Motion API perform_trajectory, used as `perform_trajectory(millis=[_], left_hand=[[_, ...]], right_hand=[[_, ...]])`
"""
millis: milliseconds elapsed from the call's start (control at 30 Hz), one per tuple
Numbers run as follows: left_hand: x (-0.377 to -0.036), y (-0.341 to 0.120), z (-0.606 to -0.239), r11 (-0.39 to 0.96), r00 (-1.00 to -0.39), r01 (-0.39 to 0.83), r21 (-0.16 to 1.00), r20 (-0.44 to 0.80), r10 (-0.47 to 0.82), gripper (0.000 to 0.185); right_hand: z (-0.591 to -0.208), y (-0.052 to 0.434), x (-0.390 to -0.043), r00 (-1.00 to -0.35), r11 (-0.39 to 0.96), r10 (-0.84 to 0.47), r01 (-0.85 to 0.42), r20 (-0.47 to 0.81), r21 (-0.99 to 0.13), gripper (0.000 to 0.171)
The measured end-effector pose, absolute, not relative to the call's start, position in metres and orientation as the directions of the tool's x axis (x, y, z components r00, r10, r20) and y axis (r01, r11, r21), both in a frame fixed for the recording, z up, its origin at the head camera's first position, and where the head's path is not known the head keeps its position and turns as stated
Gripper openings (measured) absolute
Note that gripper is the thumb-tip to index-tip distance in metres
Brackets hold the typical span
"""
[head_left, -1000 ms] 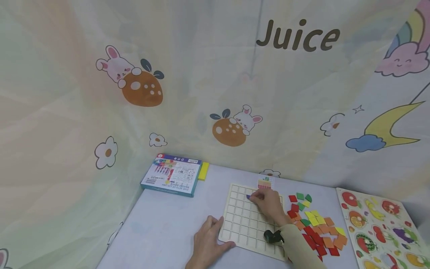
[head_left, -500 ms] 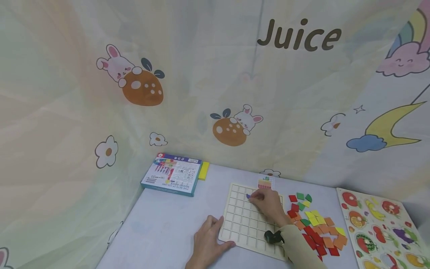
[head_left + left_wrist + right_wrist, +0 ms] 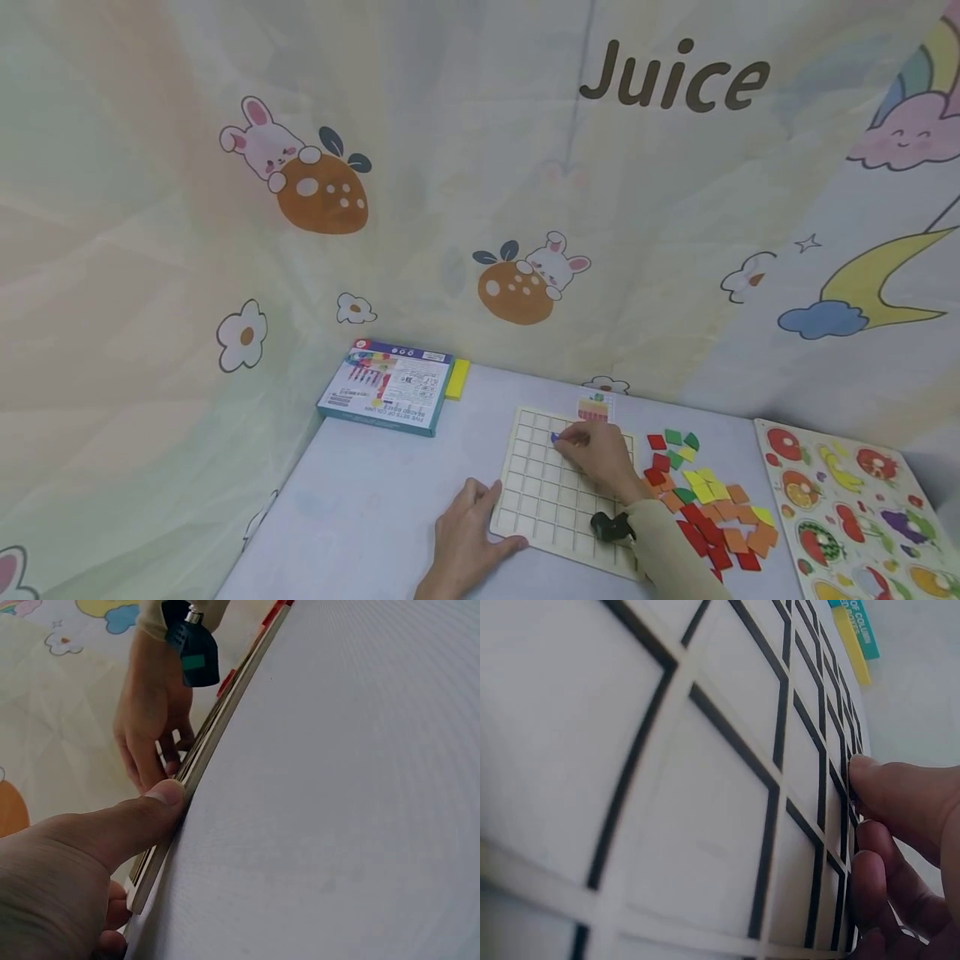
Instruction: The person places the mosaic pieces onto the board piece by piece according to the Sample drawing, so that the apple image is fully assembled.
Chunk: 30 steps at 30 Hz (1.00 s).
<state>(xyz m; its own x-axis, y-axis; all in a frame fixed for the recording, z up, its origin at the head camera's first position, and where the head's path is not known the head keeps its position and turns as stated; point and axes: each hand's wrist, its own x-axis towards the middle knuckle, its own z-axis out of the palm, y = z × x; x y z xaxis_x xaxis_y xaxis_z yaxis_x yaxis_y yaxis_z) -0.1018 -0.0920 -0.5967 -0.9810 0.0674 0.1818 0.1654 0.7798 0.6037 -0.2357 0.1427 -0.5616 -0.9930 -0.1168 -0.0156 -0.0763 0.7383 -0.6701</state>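
Head view: a pale wooden grid board [image 3: 551, 492] lies flat on the desk [image 3: 375, 508] at lower centre of the frame; the right hand [image 3: 600, 458] reaches over its far rows and pinches a small blue tile [image 3: 555, 437] at a cell near the top edge; the left hand [image 3: 465, 542] rests at the board's near-left corner, fingers relaxed, steadying it. Loose coloured tiles [image 3: 705, 500] sit just right of the board, a fruit puzzle [image 3: 847, 508] at the right edge, a blue box [image 3: 386, 387] at upper left of the desk. Judged: the tile is thin, stiff and very light, likely smooth, best taken by its edges between fingertips; the board is rigid and could slide unless braced. Left wrist view: shows what the head view does not, the left thumb [image 3: 161, 799] pressed against the board's edge [image 3: 195, 761], board seen edge-on, thin. Right wrist view: grid cells [image 3: 705, 817] close up, fingertips [image 3: 866, 772] down at a cell; the tile itself is hidden here, so only the head view shows its colour
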Motion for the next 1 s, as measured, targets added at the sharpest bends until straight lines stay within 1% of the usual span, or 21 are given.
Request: perform_trajectory(millis=[233, 400, 533, 600, 700, 767, 800, 867, 1000], left_hand=[[-0.103, -0.09, -0.597, 0.785, -0.98, 0.177, 0.594, 0.183, 0.083, 0.093], [-0.105, -0.094, -0.593, 0.787, -0.976, 0.208, 0.581, 0.173, 0.13, 0.092], [-0.111, -0.104, -0.588, 0.746, -0.975, 0.223, 0.628, 0.132, 0.181, 0.086], [-0.117, -0.112, -0.585, 0.722, -0.975, 0.223, 0.655, 0.137, 0.177, 0.077], [-0.13, -0.124, -0.582, 0.706, -0.97, 0.238, 0.667, 0.205, 0.132, 0.062], [-0.14, -0.132, -0.58, 0.701, -0.961, 0.26, 0.664, 0.248, 0.121, 0.056], [-0.145, -0.136, -0.58, 0.696, -0.958, 0.271, 0.665, 0.255, 0.129, 0.055], [-0.154, -0.143, -0.579, 0.669, -0.956, 0.293, 0.683, 0.229, 0.184, 0.058], [-0.168, -0.149, -0.583, 0.66, -0.934, 0.325, 0.677, 0.118, 0.338, 0.069]], right_hand=[[-0.559, 0.145, -0.233, -0.993, 0.729, -0.114, -0.075, -0.012, -0.681, 0.01], [-0.562, 0.152, -0.233, -0.992, 0.71, -0.129, -0.088, -0.007, -0.699, 0.012], [-0.565, 0.168, -0.235, -0.992, 0.692, -0.124, -0.089, 0.003, -0.716, 0.016], [-0.562, 0.181, -0.235, -0.994, 0.694, -0.109, -0.083, 0.009, -0.716, 0.018], [-0.553, 0.207, -0.237, -0.996, 0.71, -0.086, -0.082, 0.029, -0.699, 0.023], [-0.547, 0.229, -0.237, -0.996, 0.716, -0.077, -0.09, 0.05, -0.692, 0.028], [-0.545, 0.24, -0.237, -0.995, 0.727, -0.074, -0.096, 0.061, -0.68, 0.03], [-0.542, 0.263, -0.237, -0.994, 0.747, -0.074, -0.106, 0.076, -0.656, 0.034], [-0.54, 0.309, -0.234, -0.998, 0.782, -0.06, -0.067, 0.031, -0.62, 0.04]])
